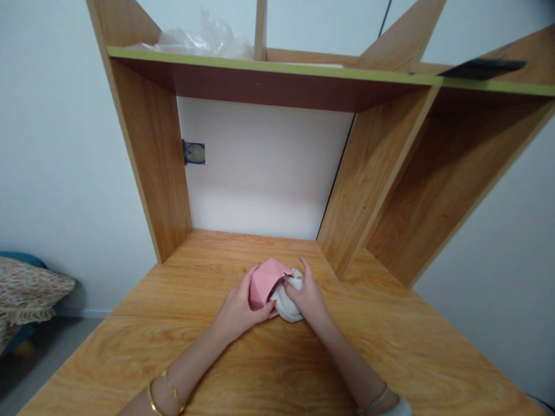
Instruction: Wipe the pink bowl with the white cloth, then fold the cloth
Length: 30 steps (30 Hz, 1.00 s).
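Your left hand (pixel 238 309) is wrapped round the pink faceted object (pixel 265 280), just below the centre of the frame, and your right hand (pixel 311 293) pinches the white cloth (pixel 286 305) against its open right side. How far the cloth reaches inside is hidden. If the shell's facets are as slick as they look, a hard push from your right hand could twist it out of your left and knock it onto the worktop (pixel 173 358). The rim looks jagged near your right thumb, so the cloth could snag there, or a fingertip could get scraped.
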{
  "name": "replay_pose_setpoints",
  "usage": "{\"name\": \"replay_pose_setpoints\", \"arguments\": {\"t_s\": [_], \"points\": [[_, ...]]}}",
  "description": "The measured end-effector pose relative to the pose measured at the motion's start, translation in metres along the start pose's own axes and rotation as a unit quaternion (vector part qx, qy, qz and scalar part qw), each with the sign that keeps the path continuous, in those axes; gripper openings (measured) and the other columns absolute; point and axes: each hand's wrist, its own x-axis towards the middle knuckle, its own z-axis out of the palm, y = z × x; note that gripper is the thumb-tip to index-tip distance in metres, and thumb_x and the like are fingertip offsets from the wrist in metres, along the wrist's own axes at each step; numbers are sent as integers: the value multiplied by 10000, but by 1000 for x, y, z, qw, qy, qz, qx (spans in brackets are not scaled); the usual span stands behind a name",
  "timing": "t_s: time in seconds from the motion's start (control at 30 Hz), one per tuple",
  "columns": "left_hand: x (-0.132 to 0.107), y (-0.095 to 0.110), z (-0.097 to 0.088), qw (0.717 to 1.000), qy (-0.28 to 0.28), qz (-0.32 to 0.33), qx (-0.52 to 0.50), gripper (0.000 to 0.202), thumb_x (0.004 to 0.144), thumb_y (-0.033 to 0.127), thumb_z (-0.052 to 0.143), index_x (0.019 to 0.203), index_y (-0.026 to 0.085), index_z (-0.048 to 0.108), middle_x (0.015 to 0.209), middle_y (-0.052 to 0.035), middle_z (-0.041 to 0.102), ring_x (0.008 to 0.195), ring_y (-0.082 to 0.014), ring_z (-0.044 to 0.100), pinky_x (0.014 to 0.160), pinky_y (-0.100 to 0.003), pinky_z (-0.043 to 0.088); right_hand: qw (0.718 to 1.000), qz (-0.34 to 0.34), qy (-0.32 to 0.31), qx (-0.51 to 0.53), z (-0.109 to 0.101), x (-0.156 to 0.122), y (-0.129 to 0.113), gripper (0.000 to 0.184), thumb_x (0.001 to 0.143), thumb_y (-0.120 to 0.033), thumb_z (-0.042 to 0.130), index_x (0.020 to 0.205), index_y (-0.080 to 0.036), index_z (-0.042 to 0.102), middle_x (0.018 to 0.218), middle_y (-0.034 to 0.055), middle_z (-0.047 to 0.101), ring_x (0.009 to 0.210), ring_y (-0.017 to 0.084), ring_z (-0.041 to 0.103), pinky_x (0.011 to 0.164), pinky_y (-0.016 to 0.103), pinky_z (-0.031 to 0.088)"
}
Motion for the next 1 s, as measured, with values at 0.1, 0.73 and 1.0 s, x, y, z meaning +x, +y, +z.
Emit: {"name": "replay_pose_setpoints", "arguments": {"t_s": [0.1,0.73,1.0], "points": [[-1,1,0,999,4,-10,33,728,703,401,596,1312,205,248,1116,-89,570,925,-243,579,791,-349,449,998,-18,2,-68,-7,-3,-7,697,708,-267,507,1336,-167,222,685,-2,572,598,179,566,549,258,413],[2,-6,-1,1000,15,-9,26,640,750,402,549,1310,212,305,1246,-91,486,1100,-260,482,923,-382,371,997,-31,-44,-56,0,-8,2,642,746,-258,450,1339,-140,235,818,65,645,731,206,606,620,272,434],[0,-9,9,996,-19,-16,-90,812,697,420,641,1324,160,196,1118,-113,531,928,-220,555,774,-342,464,997,-23,13,78,9,1,10,518,756,-250,411,1260,-141,366,1055,100,600,958,205,559,814,329,431]]}}
